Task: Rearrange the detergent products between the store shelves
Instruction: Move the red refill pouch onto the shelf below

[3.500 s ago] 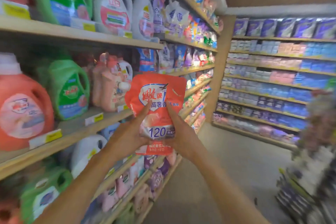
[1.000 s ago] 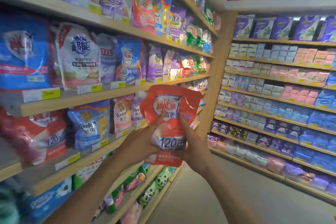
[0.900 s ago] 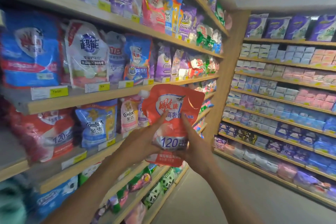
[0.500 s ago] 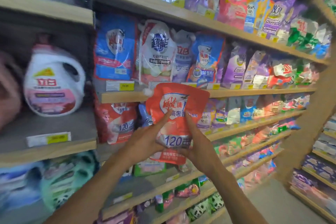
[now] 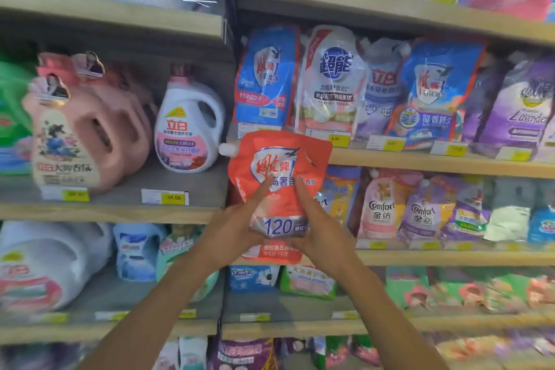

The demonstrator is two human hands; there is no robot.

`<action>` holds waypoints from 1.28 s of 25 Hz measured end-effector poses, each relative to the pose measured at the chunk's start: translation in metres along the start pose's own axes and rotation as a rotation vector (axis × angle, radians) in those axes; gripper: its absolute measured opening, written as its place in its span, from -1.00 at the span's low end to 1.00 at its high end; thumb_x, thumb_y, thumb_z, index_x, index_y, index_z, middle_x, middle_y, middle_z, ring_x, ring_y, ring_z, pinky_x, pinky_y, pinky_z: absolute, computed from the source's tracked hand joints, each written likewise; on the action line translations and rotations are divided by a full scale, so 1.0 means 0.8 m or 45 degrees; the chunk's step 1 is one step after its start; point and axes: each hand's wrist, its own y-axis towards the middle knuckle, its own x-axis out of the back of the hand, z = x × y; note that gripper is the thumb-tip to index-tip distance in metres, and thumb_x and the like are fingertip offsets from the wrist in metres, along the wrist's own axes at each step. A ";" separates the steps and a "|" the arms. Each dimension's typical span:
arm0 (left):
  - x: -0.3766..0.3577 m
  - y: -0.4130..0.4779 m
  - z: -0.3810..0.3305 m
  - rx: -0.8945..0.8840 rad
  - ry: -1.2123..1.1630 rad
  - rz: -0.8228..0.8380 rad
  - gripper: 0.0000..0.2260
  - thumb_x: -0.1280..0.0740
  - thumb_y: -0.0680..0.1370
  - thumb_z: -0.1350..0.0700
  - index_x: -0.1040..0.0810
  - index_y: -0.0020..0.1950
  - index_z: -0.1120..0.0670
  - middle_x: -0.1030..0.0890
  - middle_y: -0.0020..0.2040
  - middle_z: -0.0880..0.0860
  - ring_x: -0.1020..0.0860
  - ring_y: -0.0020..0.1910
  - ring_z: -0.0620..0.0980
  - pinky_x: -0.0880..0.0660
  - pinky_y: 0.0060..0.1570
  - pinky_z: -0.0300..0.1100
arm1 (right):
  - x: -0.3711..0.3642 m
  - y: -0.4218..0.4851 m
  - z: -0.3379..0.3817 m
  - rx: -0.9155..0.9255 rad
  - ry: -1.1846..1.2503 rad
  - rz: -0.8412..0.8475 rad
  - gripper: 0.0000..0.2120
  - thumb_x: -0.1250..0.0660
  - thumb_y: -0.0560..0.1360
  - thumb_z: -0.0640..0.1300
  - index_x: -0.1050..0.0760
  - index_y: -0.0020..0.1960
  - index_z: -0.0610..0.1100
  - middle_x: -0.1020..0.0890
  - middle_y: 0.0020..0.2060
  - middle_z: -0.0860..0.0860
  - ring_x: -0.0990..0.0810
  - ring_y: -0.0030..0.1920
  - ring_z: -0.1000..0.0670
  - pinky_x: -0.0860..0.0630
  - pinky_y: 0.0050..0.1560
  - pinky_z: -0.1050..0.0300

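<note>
I hold an orange-red detergent refill pouch (image 5: pixel 277 165) upright in front of the shelves, its white spout at the upper left. My left hand (image 5: pixel 232 230) grips its lower left side and my right hand (image 5: pixel 322 233) grips its lower right, thumbs across the printed front. The pouch hovers before the left end of the middle wooden shelf (image 5: pixel 420 161) of the right bay. What stands directly behind the pouch is hidden.
Blue, white and purple pouches (image 5: pixel 333 78) fill the shelf above. Pink Comfort pouches (image 5: pixel 381 207) stand to the right of my hands. The left bay holds a white jug (image 5: pixel 187 126) and pink jugs (image 5: pixel 87 129). More packs fill the lower shelves (image 5: pixel 300 324).
My view has swung left from looking down the aisle to facing the shelves square on. The pouch stays in both hands, now close before the pouch shelves.
</note>
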 end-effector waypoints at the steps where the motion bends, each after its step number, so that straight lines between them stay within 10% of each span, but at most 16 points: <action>1: -0.002 0.000 0.001 0.001 0.005 -0.006 0.13 -0.61 0.35 0.00 0.21 0.50 -0.49 -0.67 -0.25 -0.31 -0.60 -0.32 -0.33 -0.54 -0.33 -0.25 | -0.003 0.002 -0.004 0.009 0.022 0.008 0.22 -0.61 0.38 -0.20 0.20 0.54 0.51 -0.52 0.32 0.14 -0.55 -0.03 0.40 -0.44 -0.20 0.50; 7: -0.012 0.010 0.014 0.082 0.074 -0.027 0.14 -0.61 0.34 -0.02 0.24 0.49 -0.50 -0.68 -0.27 -0.25 -0.61 -0.30 -0.28 -0.57 -0.27 -0.19 | -0.018 0.021 -0.021 0.054 0.064 0.047 0.20 -0.61 0.39 -0.18 0.19 0.54 0.50 -0.49 0.38 0.11 -0.63 0.09 0.08 -0.63 0.05 -0.04; 32: -0.126 0.066 0.135 0.026 0.290 -0.429 0.15 -0.54 0.41 0.16 0.33 0.43 -0.54 -0.70 -0.03 0.07 -0.67 -0.09 0.08 -0.63 -0.09 0.00 | -0.122 0.101 -0.136 0.369 -0.203 -0.267 0.15 -0.59 0.42 -0.13 0.19 0.65 0.24 -0.47 0.39 -0.10 -0.62 0.12 -0.10 -0.62 0.04 -0.06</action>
